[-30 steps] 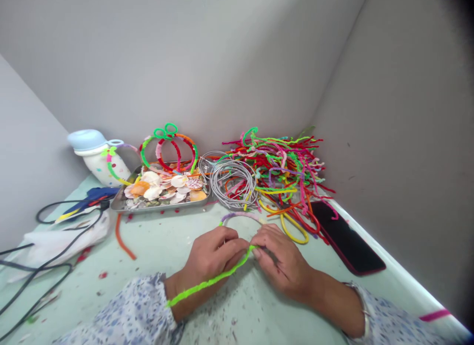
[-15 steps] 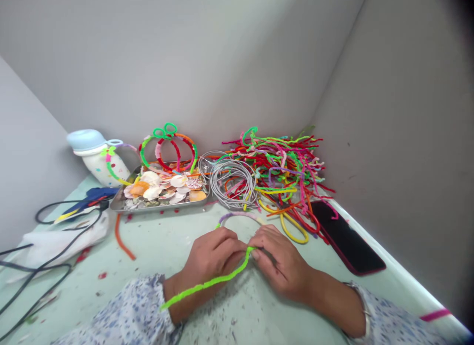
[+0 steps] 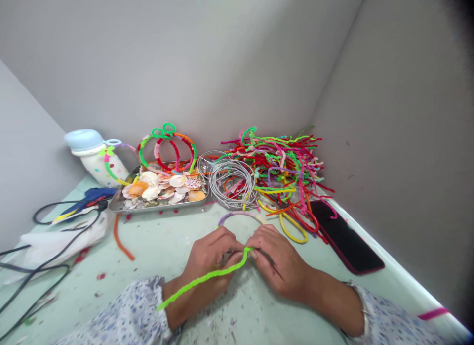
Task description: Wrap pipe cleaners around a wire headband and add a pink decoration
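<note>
A bright green pipe cleaner (image 3: 202, 280) runs from between my fingertips down and left across my left wrist, its far end loose. The fingers of my right hand (image 3: 279, 263) pinch its upper end. My left hand (image 3: 209, 258) is closed close beside it, thumb and forefinger nearly touching the right fingertips. Behind both hands arches a thin hoop (image 3: 240, 213) wrapped in purple, pale pink and cream fuzz, with a bit of green at its left. Its two sides pass down behind my hands, where the left fingers appear to grip it; the lower part is hidden.
A metal tray (image 3: 159, 209) of shells stands at back left, with finished fuzzy headbands (image 3: 176, 152) on it. Near it are a bottle (image 3: 99, 162), a grey wire coil (image 3: 233, 184), heaped pipe cleaners (image 3: 281, 162), yellow-handled scissors (image 3: 294, 231), a phone (image 3: 348, 238) and black cables (image 3: 40, 268).
Both hands stay almost in place, fingertips still together. The loose end of the green pipe cleaner has shifted slightly left and down.
</note>
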Tool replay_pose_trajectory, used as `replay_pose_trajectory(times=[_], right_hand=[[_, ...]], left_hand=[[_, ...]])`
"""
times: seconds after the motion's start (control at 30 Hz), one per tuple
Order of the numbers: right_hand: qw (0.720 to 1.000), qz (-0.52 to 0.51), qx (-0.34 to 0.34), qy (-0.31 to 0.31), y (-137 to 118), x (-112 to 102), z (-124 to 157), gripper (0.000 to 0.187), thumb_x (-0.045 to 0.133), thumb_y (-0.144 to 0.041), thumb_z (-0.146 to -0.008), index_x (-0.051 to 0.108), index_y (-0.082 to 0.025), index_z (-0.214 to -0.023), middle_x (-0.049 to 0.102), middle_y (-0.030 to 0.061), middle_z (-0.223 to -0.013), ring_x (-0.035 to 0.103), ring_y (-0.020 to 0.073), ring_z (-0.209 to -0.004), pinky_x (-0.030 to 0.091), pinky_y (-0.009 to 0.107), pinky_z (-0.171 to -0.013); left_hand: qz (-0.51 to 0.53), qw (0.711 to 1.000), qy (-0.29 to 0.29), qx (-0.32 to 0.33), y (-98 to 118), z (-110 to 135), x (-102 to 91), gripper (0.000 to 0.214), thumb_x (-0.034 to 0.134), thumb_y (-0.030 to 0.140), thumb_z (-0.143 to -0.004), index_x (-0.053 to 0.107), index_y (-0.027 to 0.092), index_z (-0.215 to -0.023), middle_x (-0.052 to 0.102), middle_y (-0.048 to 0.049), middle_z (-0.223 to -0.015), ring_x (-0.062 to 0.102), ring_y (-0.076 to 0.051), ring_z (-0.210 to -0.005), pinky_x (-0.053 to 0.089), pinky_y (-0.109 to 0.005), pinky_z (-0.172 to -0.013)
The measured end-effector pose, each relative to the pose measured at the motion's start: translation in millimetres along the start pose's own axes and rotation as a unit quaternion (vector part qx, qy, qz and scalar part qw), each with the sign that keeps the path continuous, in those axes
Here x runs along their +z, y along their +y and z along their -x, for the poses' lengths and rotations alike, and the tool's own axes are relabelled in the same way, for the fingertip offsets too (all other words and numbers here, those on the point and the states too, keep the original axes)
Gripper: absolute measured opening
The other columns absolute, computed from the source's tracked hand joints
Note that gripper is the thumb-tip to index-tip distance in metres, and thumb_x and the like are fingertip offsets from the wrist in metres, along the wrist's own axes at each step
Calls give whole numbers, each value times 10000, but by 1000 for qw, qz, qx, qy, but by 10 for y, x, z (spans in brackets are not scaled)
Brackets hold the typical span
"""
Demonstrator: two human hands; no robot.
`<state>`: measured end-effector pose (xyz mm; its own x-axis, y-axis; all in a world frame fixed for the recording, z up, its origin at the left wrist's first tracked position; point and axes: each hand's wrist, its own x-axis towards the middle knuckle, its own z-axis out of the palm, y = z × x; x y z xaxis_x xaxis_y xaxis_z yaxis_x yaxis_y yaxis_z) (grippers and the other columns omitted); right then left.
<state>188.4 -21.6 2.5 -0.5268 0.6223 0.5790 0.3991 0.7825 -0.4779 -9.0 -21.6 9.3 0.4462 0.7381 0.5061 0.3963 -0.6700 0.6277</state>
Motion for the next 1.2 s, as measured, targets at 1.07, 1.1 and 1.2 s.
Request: replay_pose_trajectory(times=[1.07, 1.1, 1.2], right_hand=[[1000, 17, 4, -11, 34, 21, 25, 156, 389, -146, -909, 537, -180, -945, 576, 55, -791, 495, 197, -748, 388, 371, -730], [1000, 15, 2, -11, 33, 21, 27, 154, 389, -146, -909, 536, -180, -945, 576, 55, -793, 494, 198, -749, 388, 372, -730], [1000, 13, 0, -15, 33, 27, 32, 146, 393, -147, -910, 529, -181, -952, 574, 56, -800, 492, 199, -756, 387, 374, -735]], left_hand=[[59, 987, -17, -151, 73, -22, 49, 133, 592, 237, -863, 611, 168, -751, 576, -10, -718, 525, -140, -663, 405, -261, -608], [62, 987, -16, -150, 75, -21, 51, 138, 583, 235, -867, 604, 168, -748, 569, -11, -718, 521, -143, -668, 405, -265, -611], [71, 986, -13, -151, 86, -19, 48, 153, 571, 232, -867, 586, 166, -730, 540, -9, -703, 506, -149, -670, 400, -268, -603]])
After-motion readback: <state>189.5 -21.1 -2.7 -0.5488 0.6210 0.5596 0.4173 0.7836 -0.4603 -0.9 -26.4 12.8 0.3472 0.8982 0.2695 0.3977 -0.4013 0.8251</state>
